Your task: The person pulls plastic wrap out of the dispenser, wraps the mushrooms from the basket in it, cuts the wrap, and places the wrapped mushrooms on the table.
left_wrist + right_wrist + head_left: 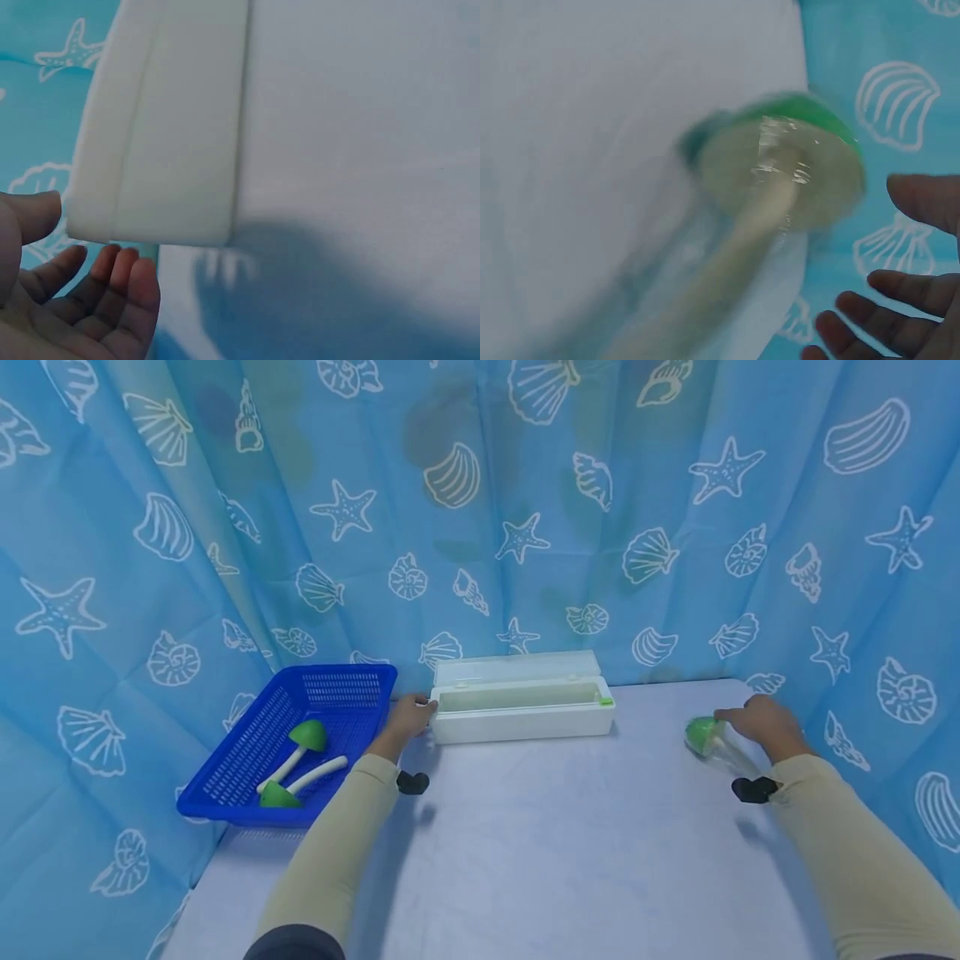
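Note:
A long white box (522, 724) with its translucent lid (517, 669) raised stands at the back of the table. My left hand (408, 717) is at the box's left end. In the left wrist view, that hand's fingers (139, 289) are loosely bent just off the box's end, holding nothing. Over at the right edge of the table is a toy mushroom (703, 735) with a green cap and pale stem, in clear plastic wrap; it looks blurred in the right wrist view. My right hand (763, 724) is beside its cap, with thumb and fingers (885, 319) spread apart from it.
A blue plastic basket (352, 681) stands at the left with two more green-capped mushrooms, one being a mushroom (307, 737) with its cap up. A white cloth (540, 860) covers the table. Behind hangs a blue curtain (480, 543) printed with shells and starfish.

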`<state>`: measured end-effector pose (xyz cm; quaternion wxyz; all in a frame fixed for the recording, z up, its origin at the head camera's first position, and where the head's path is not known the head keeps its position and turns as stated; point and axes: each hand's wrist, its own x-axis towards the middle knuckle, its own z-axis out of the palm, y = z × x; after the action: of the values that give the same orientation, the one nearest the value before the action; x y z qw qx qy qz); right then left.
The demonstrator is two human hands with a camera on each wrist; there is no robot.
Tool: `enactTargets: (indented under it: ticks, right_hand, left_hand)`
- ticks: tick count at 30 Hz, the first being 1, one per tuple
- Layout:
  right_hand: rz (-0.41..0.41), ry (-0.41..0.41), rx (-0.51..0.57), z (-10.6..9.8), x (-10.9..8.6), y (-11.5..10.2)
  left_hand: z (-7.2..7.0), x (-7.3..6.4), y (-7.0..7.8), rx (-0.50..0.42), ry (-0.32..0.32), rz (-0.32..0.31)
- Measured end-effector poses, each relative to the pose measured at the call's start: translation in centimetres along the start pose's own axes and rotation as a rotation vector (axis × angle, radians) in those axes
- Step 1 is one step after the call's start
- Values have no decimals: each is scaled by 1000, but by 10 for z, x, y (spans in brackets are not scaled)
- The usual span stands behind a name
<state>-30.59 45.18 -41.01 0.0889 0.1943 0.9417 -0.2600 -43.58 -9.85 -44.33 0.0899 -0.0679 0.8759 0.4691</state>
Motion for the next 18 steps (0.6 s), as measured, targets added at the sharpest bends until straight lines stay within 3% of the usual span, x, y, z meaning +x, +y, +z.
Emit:
enactTargets:
  ticks: [3, 8, 14, 18]
  right_hand:
    - [-67, 64, -11, 0, -3, -19]
    - [-288, 182, 52, 21, 4, -59]
    - [-449, 190, 132, 55, 6, -108]
    - [-536, 211, 112, 79, 3, -125]
  left_hand:
    - [4, 1, -2, -28, -3, -13]
    - [4, -1, -2, -87, 8, -15]
    - [7, 1, -9, -142, 22, 24]
    - [9, 0, -13, -170, 26, 32]
